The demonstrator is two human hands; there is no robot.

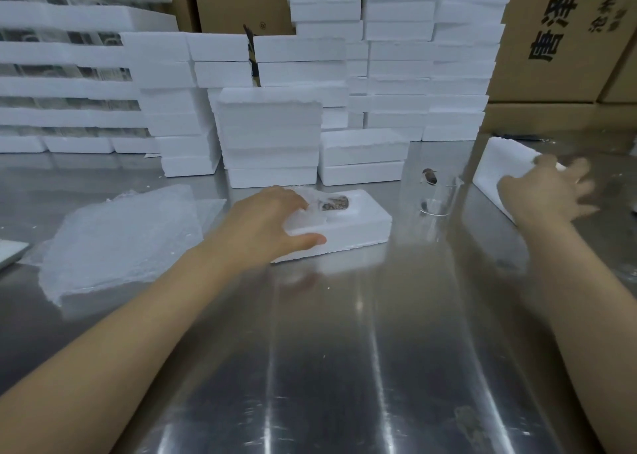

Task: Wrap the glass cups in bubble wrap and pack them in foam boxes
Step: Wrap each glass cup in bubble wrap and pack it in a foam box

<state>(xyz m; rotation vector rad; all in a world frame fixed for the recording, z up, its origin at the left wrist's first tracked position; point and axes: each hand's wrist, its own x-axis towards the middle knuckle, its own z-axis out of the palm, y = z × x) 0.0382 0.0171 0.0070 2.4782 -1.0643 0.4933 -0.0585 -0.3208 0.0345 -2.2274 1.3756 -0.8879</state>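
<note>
**Wrapped cup in its foam box, second foam piece under the other hand**

Two bare forearms reached out over the near edge of the scuffed stainless-steel bench. The left hand lay over the left end of an open white foam box, which sat about midway between the bench's near and far edges. Its thumb ran straight along the box's near wall, and its fingers bent down over the top, so that the hand clasped that end of the box. Under those fingers, a bubble-wrapped glass cup lay on its side in the box's moulded recess.

Just to the right of the box, apart from it, a clear unwrapped glass cup stood upright on the bench. Nearer the right edge, the right hand rested on a tilted white foam slab. Its fingers were spread across the slab, but motion blur hid whether they gripped it or merely touched it.

Toward the left edge lay a flat stack of clear bubble-wrap sheets. Along the far edge stood rows of stacked white foam boxes, with brown cardboard cartons printed in black characters behind them at the far right corner.
</note>
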